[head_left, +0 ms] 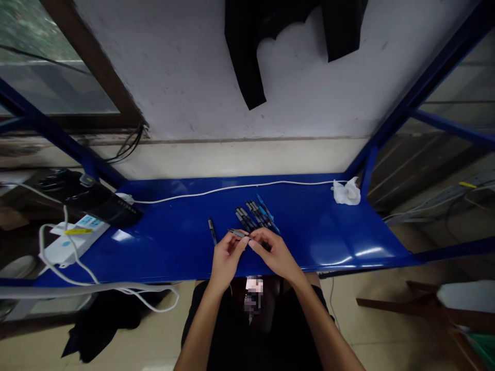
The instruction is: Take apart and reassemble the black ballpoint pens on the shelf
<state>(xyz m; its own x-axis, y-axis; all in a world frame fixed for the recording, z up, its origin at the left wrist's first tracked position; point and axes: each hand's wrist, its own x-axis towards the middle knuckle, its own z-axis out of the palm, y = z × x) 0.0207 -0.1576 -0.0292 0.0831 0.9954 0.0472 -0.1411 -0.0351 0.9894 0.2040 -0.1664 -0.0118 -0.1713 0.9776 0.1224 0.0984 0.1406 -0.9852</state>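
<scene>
Both my hands are close together above the front of a glossy blue metal shelf (328, 232). My left hand (227, 259) pinches the near end of a small grey pen-like piece (238, 233). The fingertips of my right hand (273, 253) meet its other end, and my fingers partly hide it. Just beyond my hands lies a bunched group of several dark and blue pens (255, 215). A single dark pen (212, 230) lies apart to the left, not touching either hand.
A white cable (232, 187) runs along the shelf's back edge to a crumpled white plastic bag (347, 191). A black flat case (91, 200) and a white power strip (73, 242) sit at left. Blue steel uprights frame the shelf.
</scene>
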